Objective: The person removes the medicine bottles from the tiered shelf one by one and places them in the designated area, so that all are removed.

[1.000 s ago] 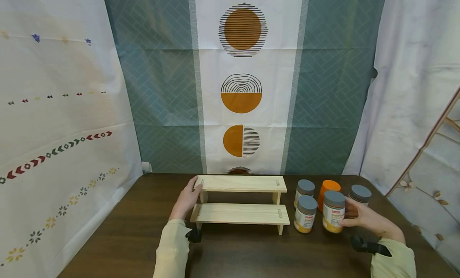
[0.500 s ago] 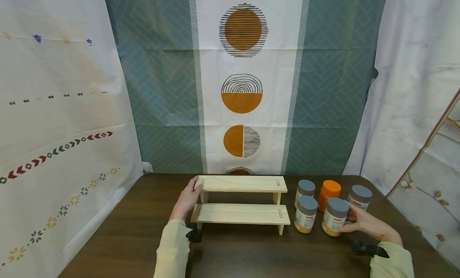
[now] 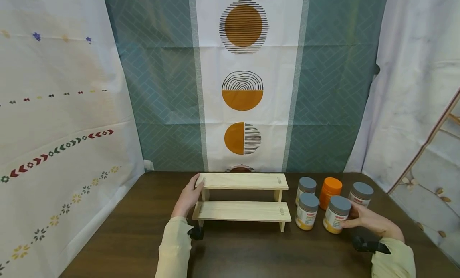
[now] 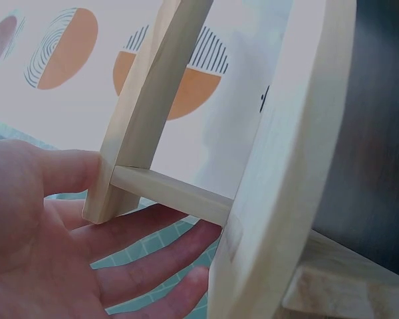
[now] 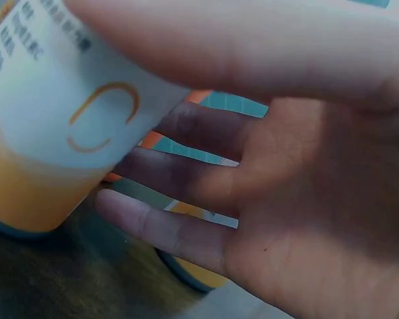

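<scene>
My left hand [image 3: 187,197] holds the left end of a two-tier pale wooden shelf [image 3: 242,211] at its upper board. In the left wrist view, the thumb lies on one side of that board [image 4: 139,113] and fingers reach past the other. At the right, my right hand [image 3: 370,220] grips a grey-lidded jar [image 3: 334,220] with a white and yellow label. The right wrist view shows the thumb across the jar's label [image 5: 73,100] and fingers behind it. The jar tilts slightly; whether its base fully touches the table cannot be told.
Left of the held jar stand two similar grey-lidded jars, a front one [image 3: 306,216] and a back one [image 3: 306,186]. An orange jar [image 3: 328,192] stands behind it. Another grey-lidded jar [image 3: 360,192] is partly hidden behind my right hand. Fabric hangs around the dark wooden table [image 3: 143,230].
The gripped jar has come down and moved slightly right, away from the front grey-lidded jar, showing more of the orange jar. My left hand and the shelf stay in place.
</scene>
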{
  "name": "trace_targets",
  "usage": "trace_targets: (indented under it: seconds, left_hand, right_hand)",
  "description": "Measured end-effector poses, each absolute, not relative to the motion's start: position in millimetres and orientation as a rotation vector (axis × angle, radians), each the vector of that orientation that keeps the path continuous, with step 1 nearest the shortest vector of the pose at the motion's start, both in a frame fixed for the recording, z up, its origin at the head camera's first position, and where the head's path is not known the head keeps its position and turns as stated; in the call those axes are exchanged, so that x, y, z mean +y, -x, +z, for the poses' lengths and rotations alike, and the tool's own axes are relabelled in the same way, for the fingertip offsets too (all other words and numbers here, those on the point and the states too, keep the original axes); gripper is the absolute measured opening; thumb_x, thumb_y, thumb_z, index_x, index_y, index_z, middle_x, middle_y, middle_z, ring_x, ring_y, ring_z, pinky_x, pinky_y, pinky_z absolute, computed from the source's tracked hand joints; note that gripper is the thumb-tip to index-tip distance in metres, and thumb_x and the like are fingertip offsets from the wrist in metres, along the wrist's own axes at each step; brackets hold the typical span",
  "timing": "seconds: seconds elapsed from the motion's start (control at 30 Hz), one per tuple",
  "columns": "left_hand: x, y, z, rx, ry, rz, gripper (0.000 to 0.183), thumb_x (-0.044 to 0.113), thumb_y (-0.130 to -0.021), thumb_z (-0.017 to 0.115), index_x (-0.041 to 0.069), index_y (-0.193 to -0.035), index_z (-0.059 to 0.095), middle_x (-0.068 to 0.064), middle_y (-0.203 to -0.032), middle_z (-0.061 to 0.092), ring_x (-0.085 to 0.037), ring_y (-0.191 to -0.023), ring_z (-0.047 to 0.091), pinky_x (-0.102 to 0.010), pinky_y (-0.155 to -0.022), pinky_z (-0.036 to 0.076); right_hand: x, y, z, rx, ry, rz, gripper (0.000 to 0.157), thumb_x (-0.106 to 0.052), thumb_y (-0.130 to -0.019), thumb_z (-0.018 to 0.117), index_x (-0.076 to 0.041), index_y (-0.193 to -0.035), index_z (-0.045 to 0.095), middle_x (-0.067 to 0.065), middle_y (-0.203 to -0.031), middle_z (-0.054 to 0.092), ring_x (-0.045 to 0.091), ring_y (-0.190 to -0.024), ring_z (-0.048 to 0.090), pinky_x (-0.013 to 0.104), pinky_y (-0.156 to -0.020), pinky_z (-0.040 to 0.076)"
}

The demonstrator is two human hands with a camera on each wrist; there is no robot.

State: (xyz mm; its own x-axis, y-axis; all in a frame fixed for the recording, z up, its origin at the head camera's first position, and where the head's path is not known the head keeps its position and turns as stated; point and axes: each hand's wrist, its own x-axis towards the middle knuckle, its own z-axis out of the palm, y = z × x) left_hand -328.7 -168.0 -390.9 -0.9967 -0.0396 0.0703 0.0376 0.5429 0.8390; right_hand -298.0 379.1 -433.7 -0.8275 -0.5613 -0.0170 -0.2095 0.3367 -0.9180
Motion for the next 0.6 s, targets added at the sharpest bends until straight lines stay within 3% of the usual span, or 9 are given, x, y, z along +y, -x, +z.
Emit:
trace_targets:
  seconds: [0.07,0.17,0.23,0.33,0.47,0.53,0.6]
  left_hand:
    - [-167.8,329.0,-390.9,-2.688,-0.006,-1.459,0.056,0.027,-0.104,0.041,0.009,-0.155,0.022,-0.023,-0.157,0.029,-0.045,-0.142,0.031,-0.061,-0.112,0.029]
    - [-167.5,329.5,-390.6,-2.694,-0.013,-1.451,0.057,0.028,-0.104,0.041,0.010,-0.155,0.022,-0.023,-0.157,0.028,-0.045,-0.142,0.031,-0.061,-0.112,0.029]
    - [-167.1,329.9,-390.3,-2.697,-0.019,-1.447,0.057,0.028,-0.104,0.041,0.010,-0.155,0.022,-0.023,-0.157,0.028,-0.045,-0.142,0.031,-0.061,-0.112,0.029]
    - [-165.9,330.6,-390.4,-2.702,-0.029,-1.439,0.057,0.029,-0.104,0.041,0.010,-0.155,0.022,-0.023,-0.157,0.028,-0.045,-0.142,0.031,-0.062,-0.112,0.029]
    - [-164.2,331.6,-391.4,-2.700,-0.034,-1.437,0.057,0.029,-0.104,0.041,0.010,-0.154,0.022,-0.023,-0.157,0.028,-0.044,-0.143,0.030,-0.061,-0.113,0.028]
    - [-163.2,331.8,-391.1,-2.702,-0.034,-1.434,0.057,0.029,-0.104,0.041,0.010,-0.154,0.023,-0.023,-0.157,0.028,-0.044,-0.143,0.030,-0.061,-0.113,0.028]
    - [-162.5,332.0,-390.6,-2.708,-0.034,-1.428,0.057,0.030,-0.104,0.041,0.010,-0.154,0.023,-0.023,-0.157,0.029,-0.044,-0.143,0.030,-0.061,-0.113,0.028]
  right_hand:
    - [376.4,296.4,-430.3,2.340,0.616,-1.432,0.080,-0.011,-0.092,0.064,0.020,-0.142,0.009,0.020,-0.134,0.054,-0.012,-0.103,0.055,0.019,-0.084,0.051]
    - [374.0,295.4,-427.8,2.391,0.591,-1.376,0.081,-0.012,-0.091,0.065,0.024,-0.140,0.011,0.035,-0.134,0.048,-0.012,-0.102,0.055,0.019,-0.083,0.051]
    - [373.7,295.5,-427.2,2.408,0.599,-1.360,0.079,-0.013,-0.091,0.066,0.025,-0.138,0.014,0.031,-0.132,0.052,-0.012,-0.101,0.055,0.019,-0.082,0.051]
    - [374.6,295.6,-424.9,2.420,0.630,-1.359,0.078,-0.012,-0.090,0.066,0.022,-0.138,0.016,0.010,-0.129,0.056,-0.012,-0.102,0.054,0.018,-0.082,0.050]
    - [375.1,293.8,-414.8,2.454,0.668,-1.335,0.072,-0.013,-0.092,0.064,0.006,-0.146,0.020,-0.016,-0.125,0.045,-0.010,-0.104,0.051,0.023,-0.081,0.051]
    - [373.4,290.7,-405.7,2.526,0.699,-1.293,0.067,-0.013,-0.093,0.064,0.000,-0.146,0.025,-0.013,-0.130,0.043,-0.015,-0.107,0.045,0.023,-0.080,0.051]
    - [369.2,285.3,-392.8,2.628,0.699,-1.220,0.062,-0.015,-0.095,0.061,-0.004,-0.146,0.029,-0.001,-0.139,0.043,-0.015,-0.111,0.043,0.024,-0.080,0.050]
